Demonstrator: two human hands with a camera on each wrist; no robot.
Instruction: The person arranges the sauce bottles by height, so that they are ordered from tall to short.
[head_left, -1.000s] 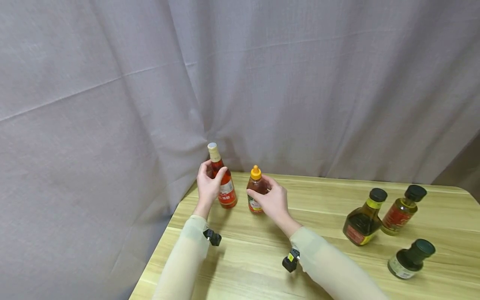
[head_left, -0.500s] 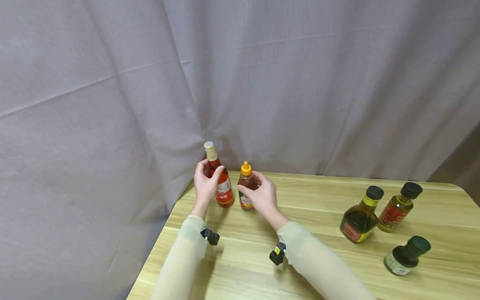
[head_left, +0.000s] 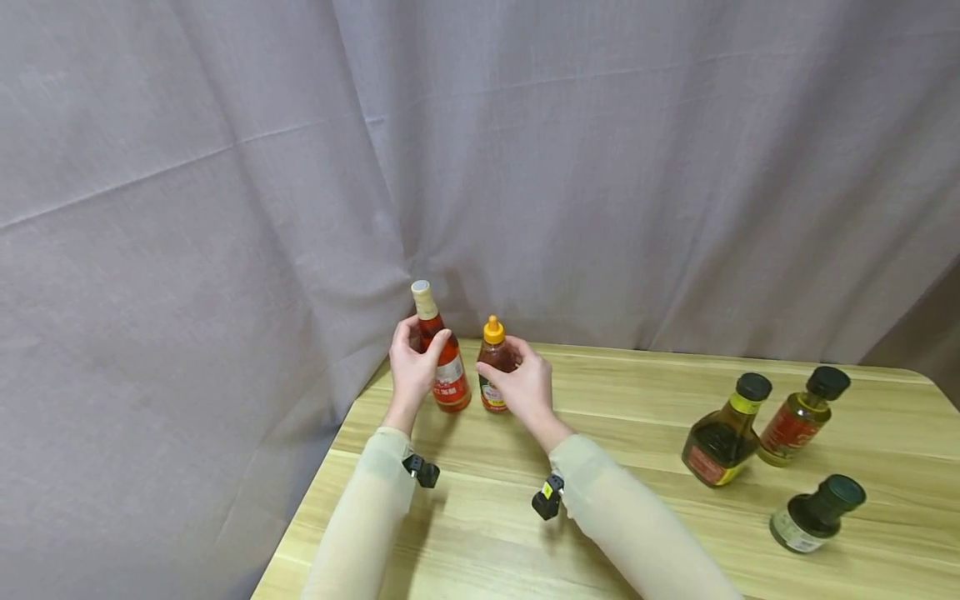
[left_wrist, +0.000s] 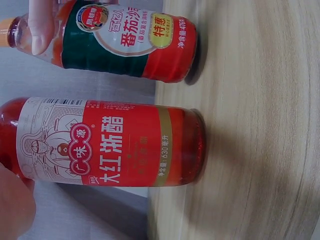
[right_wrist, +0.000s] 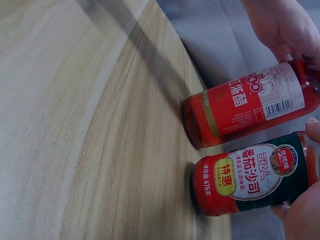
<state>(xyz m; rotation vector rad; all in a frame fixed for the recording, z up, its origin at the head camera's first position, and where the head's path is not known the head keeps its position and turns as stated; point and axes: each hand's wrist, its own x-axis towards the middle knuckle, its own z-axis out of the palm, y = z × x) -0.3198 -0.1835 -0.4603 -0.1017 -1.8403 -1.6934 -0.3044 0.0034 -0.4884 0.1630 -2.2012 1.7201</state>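
My left hand (head_left: 412, 367) grips the upper part of a tall red vinegar bottle (head_left: 452, 385), which has a cream-coloured cap and stands upright at the table's back left. Just right of it is a shorter ketchup bottle (head_left: 492, 395) with a yellow nozzle cap. Fingers and thumb of my right hand (head_left: 527, 385) hold that one around its upper body. In the left wrist view, a narrow gap separates the vinegar bottle (left_wrist: 135, 142) from the ketchup bottle (left_wrist: 170, 50). The right wrist view shows both bases at the tabletop and both labels facing me.
On the right side of the wooden table (head_left: 480, 533) stand a square dark sauce bottle (head_left: 722, 446), a red-labelled bottle (head_left: 795, 427) behind it, and a small dark green-capped jar (head_left: 816, 515). A grey curtain (head_left: 570, 183) hangs along the back and left edges.
My right hand has shifted the ketchup bottle left and slightly back, closer to the vinegar bottle. The left hand and vinegar bottle stay nearly in place; the view has shifted a little.
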